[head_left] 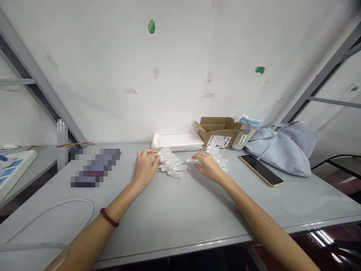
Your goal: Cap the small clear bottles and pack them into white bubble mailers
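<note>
Grey table (180, 210) runs out before me to a white wall (113, 75) dotted with bits of tape. Near its far middle lies a small heap of white plastic pieces (172, 166), and my hands sit on either side of it. My left hand (144, 166) has its fingers bent against the heap's left edge, touching the pieces; my right hand (208, 166) lies palm down at the right edge with its fingers over one piece. I cannot tell whether either hand truly grips anything. A bracelet (109, 217) rings my left wrist. Behind the heap is a stack of white trays (177, 141), then a box (218, 131) and a cup (246, 132). A phone (261, 170) lies to the right, beside a blue bag (284, 150). A tube (56, 207) curls at the left.
</note>
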Tool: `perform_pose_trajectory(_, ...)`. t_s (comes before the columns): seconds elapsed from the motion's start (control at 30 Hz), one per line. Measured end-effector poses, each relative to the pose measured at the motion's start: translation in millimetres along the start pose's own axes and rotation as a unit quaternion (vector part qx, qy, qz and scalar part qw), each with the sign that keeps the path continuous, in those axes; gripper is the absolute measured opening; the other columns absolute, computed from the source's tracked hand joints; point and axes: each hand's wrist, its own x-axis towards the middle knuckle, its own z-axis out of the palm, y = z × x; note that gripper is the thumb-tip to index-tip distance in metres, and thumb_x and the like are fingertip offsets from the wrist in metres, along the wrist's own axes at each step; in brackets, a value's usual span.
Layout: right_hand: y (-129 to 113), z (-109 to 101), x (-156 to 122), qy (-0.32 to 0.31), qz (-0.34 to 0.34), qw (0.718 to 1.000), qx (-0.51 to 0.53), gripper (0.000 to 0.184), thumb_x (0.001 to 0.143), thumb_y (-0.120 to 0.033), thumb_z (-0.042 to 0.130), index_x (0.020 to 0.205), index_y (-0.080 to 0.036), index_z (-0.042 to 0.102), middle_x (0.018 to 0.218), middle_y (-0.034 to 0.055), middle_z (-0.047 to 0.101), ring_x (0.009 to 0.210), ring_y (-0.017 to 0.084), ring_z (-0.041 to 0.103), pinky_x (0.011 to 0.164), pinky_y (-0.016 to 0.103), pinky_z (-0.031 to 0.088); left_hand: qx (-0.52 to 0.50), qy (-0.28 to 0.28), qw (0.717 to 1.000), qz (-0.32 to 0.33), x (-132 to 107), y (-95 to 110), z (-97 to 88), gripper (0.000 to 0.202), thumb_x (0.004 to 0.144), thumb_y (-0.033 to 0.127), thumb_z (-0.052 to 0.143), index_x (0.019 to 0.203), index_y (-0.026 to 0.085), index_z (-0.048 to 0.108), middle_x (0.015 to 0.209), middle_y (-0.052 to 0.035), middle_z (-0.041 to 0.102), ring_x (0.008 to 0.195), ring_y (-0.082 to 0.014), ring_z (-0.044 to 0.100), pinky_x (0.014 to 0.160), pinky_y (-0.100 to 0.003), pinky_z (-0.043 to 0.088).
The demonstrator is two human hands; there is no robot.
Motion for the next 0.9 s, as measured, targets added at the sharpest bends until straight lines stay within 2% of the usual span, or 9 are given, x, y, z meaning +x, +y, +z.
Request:
perform_pose_trajectory(0.17,-1.1,-3.7,0.2,0.068,-0.014,0.997,0.034,0.021,0.085,-0.017,0.052,0.104,-0.016,0.060,0.100,0.0105,0.064,0.095,0.023,0.058,0.082,0.036,0.042,-0.021,-0.011,1.000,-0.005,0.6,4.0,-1.4,0.022,0.081,0.025,0.049,0.097,0.018,0.062,0.104,-0.0093,0.058,0.102,-0.0273,0.043,0.091,-0.042,0.040)
perform_pose_trajectory(0.27,-7.3,-6.2,-0.1,0.110,-0.029,0.990,0.081,0.019,0.086,-0.021,0.052,0.102,-0.017,0.061,0.097,0.0095,0.064,0.093,0.022,0.058,0.079,0.034,0.044,-0.047,-0.017,0.999,0.013,-0.6,12.8,-4.8,0.027,0.080,0.023,0.049,0.105,0.018,0.058,0.107,-0.0084,0.058,0.104,-0.0262,0.044,0.092,-0.042,0.039)
perform_pose_trajectory(0.4,-19.0,-9.0,-1.9,0.143,-0.025,0.978,0.152,0.021,0.086,-0.027,0.051,0.102,-0.019,0.062,0.097,0.0080,0.066,0.091,0.021,0.059,0.078,0.033,0.045,-0.094,-0.029,0.994,0.044,-3.8,28.9,-11.0,0.026,0.082,0.026,0.049,0.106,0.019,0.057,0.108,-0.0063,0.060,0.103,-0.0242,0.046,0.090,-0.040,0.040)
perform_pose_trajectory(0.57,-29.3,-11.9,-4.2,0.130,0.010,0.967,0.217,0.024,0.086,-0.032,0.051,0.103,-0.020,0.063,0.101,0.0067,0.067,0.089,0.020,0.060,0.073,0.030,0.046,-0.132,-0.046,0.989,0.053,-7.5,44.6,-15.8,0.025,0.084,0.032,0.050,0.104,0.021,0.058,0.104,-0.0054,0.062,0.105,-0.0240,0.049,0.087,-0.038,0.042)
perform_pose_trajectory(0.73,-34.5,-14.0,-5.4,0.101,0.016,0.960,0.262,0.024,0.086,-0.032,0.051,0.101,-0.019,0.065,0.101,0.0060,0.068,0.092,0.020,0.061,0.078,0.031,0.045,-0.178,-0.060,0.982,0.000,-8.4,49.6,-17.1,0.026,0.086,0.036,0.046,0.102,0.021,0.060,0.103,-0.0053,0.064,0.103,-0.0232,0.051,0.066,-0.030,0.047)
perform_pose_trajectory(0.9,-37.8,-16.3,-5.3,0.077,0.029,0.951,0.297,0.026,0.086,-0.035,0.050,0.099,-0.019,0.066,0.096,0.0047,0.069,0.089,0.019,0.061,0.079,0.031,0.044,-0.200,-0.044,0.979,-0.009,-7.0,50.4,-18.3,0.025,0.088,0.034,0.041,0.091,0.022,0.063,0.092,-0.0030,0.066,0.093,-0.0199,0.054,0.076,-0.031,0.044)
